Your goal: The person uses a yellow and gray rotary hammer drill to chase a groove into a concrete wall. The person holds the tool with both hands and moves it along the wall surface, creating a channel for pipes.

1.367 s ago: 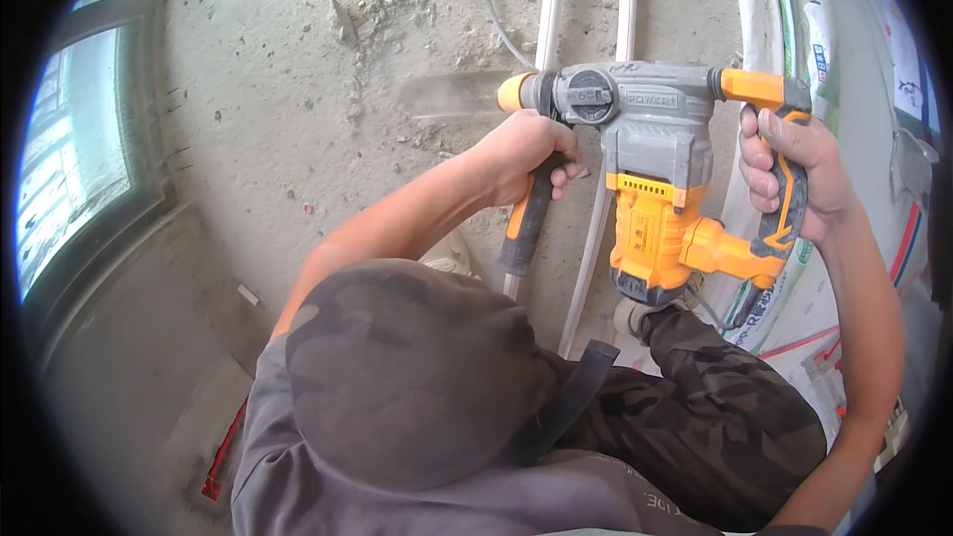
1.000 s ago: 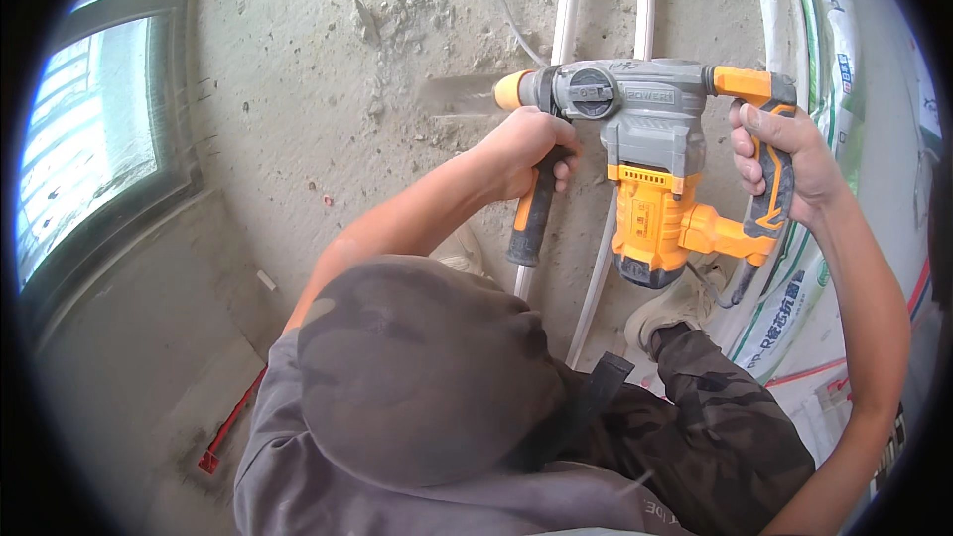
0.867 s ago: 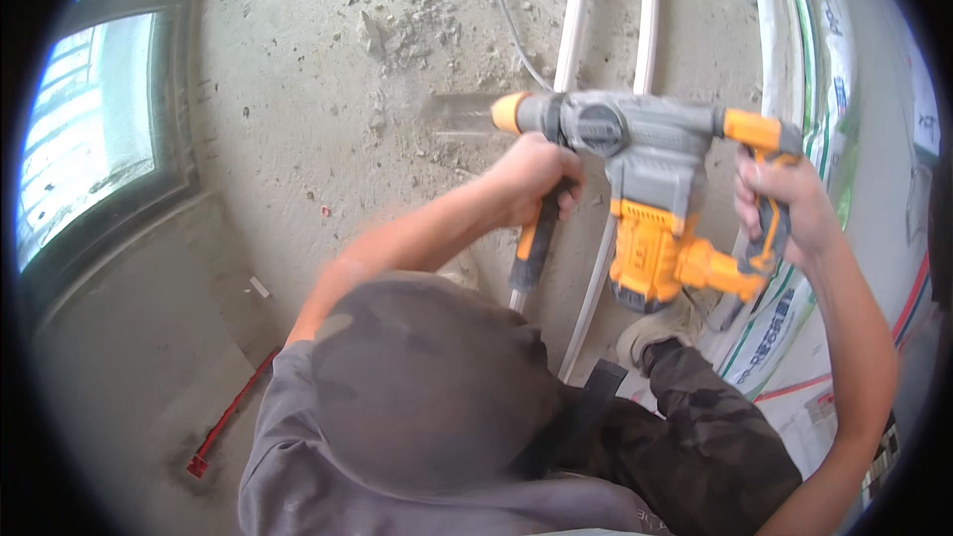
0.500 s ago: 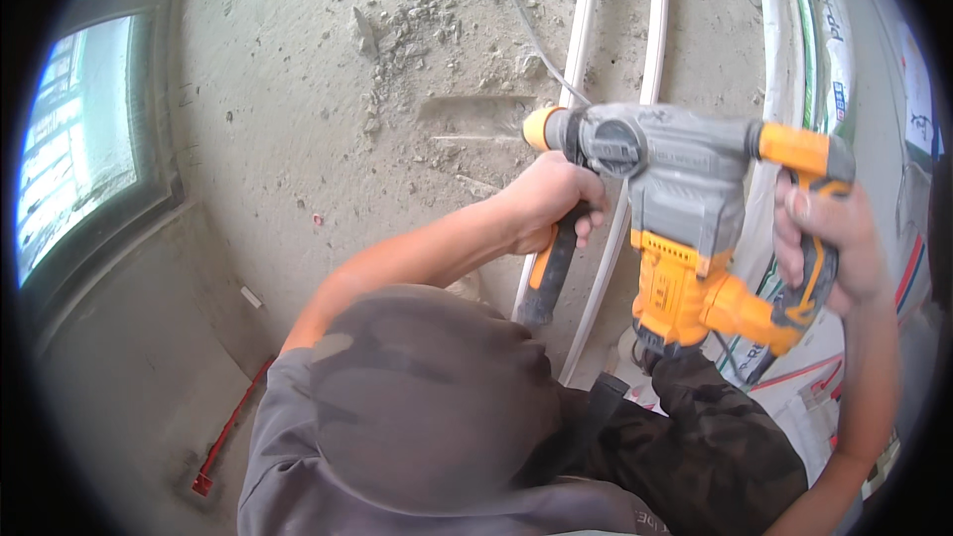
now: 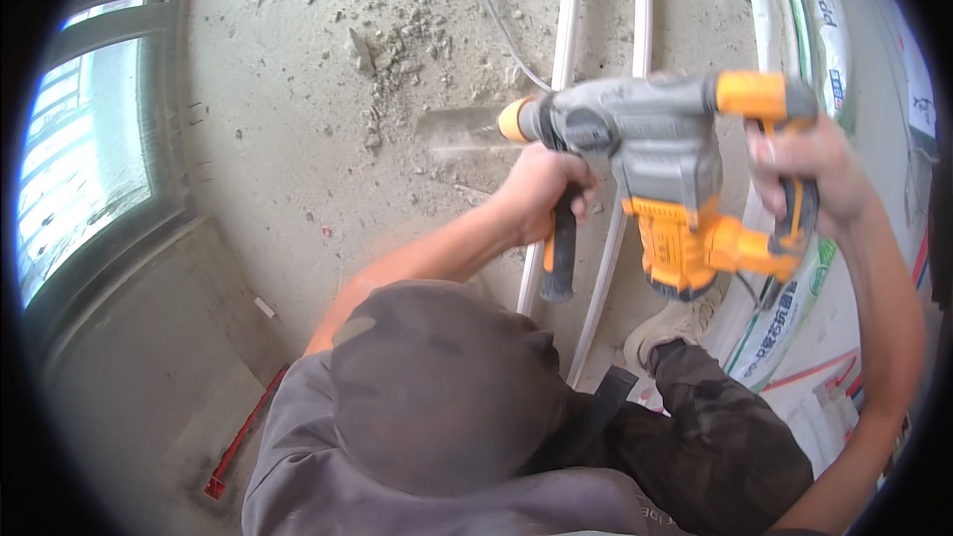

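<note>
Shifted leftward, the blocky hammer drill (image 5: 667, 144) fills both curled hands (image 5: 549, 187) (image 5: 822, 171) above gritty concrete (image 5: 273, 129).

Window: I see a dark-framed glass pane (image 5: 91, 151) at left, bright with daylight.
Floor: rough grey concrete floor (image 5: 273, 129), strewn with broken grey rubble (image 5: 405, 58), crossed by two long white strips (image 5: 569, 25).
Wall: bare grey surface (image 5: 149, 347) below the glass, thin red strip (image 5: 244, 433) toward its right.
</note>
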### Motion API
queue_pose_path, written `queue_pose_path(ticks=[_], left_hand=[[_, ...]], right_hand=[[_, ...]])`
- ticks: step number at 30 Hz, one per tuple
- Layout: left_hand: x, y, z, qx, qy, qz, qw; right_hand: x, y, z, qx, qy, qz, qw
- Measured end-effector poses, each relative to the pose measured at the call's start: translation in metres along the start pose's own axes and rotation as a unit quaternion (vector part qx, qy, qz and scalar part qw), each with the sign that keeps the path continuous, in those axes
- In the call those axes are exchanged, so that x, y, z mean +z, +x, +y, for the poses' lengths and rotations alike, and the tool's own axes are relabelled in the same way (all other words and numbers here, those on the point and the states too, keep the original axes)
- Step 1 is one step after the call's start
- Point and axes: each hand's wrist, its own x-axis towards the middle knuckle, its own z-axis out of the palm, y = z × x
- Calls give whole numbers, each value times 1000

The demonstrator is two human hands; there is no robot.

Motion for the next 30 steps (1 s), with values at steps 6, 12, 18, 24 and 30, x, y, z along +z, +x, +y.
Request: queue_pose_path(ticks=[6, 12, 18, 24, 30], left_hand=[[8, -32, -32, 20, 2, -37, 999], [-14, -10, -42, 63, -19, -74, 995], [-33, -24, -54, 107, -103, -37, 988], [-23, -15, -71, 136, 57, -111, 983], [-26, -17, -46, 101, 87, -52, 990]], right_hand=[[18, -55, 8, 7, -2, 4, 1000], [67, -60, -24, 16, -91, 30, 995], [108, -69, -16, 2, -118, -22, 993], [93, -128, 52, -30, -69, 59, 995], [86, -100, 69, -45, 14, 68, 997]])
